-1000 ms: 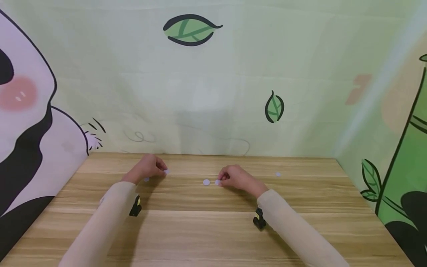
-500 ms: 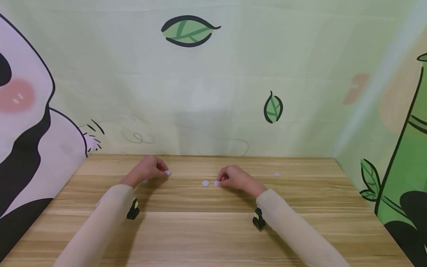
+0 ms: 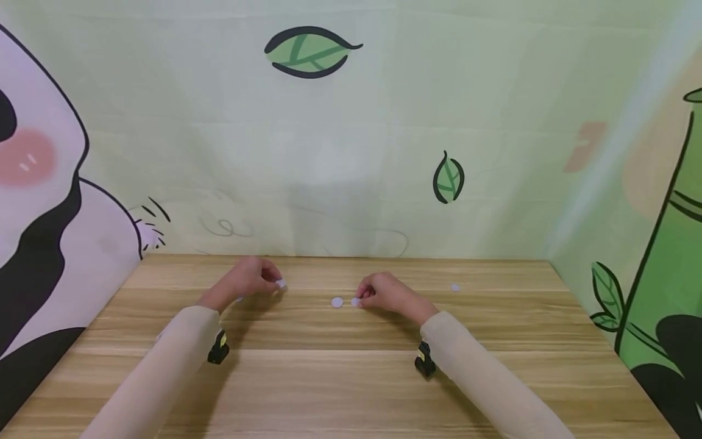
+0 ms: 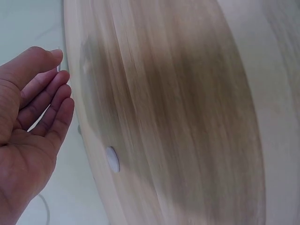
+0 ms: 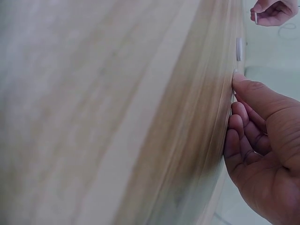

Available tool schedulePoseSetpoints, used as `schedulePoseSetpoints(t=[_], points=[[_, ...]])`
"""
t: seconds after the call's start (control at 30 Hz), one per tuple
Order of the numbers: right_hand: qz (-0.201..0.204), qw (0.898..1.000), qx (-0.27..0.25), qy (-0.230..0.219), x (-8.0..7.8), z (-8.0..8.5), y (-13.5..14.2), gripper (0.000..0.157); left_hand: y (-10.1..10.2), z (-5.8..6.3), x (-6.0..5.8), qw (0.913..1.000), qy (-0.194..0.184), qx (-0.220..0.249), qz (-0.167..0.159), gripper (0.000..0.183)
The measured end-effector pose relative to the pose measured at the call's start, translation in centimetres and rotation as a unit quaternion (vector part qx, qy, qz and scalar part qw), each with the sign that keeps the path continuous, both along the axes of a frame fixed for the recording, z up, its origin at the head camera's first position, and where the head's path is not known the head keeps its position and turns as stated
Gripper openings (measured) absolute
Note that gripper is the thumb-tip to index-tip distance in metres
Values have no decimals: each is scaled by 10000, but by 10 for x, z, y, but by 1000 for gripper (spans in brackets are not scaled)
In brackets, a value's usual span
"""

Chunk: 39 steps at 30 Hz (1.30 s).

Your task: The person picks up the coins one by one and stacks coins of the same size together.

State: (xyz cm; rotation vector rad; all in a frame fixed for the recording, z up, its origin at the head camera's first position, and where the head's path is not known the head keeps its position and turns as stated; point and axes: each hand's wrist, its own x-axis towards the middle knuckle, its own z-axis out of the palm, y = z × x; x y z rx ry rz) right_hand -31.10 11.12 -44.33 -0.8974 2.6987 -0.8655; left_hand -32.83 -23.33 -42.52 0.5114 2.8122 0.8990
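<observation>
My left hand [image 3: 255,275] pinches a small white disc [image 3: 281,284] between thumb and fingertips, held above the wooden table. Edge-on, that disc [image 4: 58,61] is only a thin sliver in the left wrist view. Right of centre, my right hand [image 3: 389,291] has its thumb and a fingertip on a second white disc [image 3: 355,302] at the tabletop; its other fingers are curled in. Just left of this one lies another flat white disc [image 3: 337,302], with a narrow gap between the two. The right wrist view shows it edge-on, and the right thumb [image 5: 253,89] near it.
One more white disc [image 3: 239,299] lies by the left wrist, partly hidden by it. Farther right, a single disc [image 3: 455,288] rests on the wooden table [image 3: 329,390]. A printed cloth backdrop [image 3: 340,140] rises behind the table's far edge.
My left hand has shifted a little to the right with its disc, towards the middle. The right hand stays where it was. The head view has drifted slightly.
</observation>
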Motion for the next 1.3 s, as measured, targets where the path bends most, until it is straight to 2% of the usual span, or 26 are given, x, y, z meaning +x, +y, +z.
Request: schedulePoseSetpoints(t=[0.6, 0.83, 1.3], points=[[-73, 9999, 19, -86, -2, -3, -1, 10, 11, 7, 6, 9999, 52, -148, -17, 14], [-73, 10000, 25, -63, -2, -3, -1, 10, 17, 9, 7, 9995, 206, -149, -200, 13], [-30, 10000, 18, -85, -3, -2, 0, 10, 28, 6, 7, 9987, 220, -1, -466, 11]])
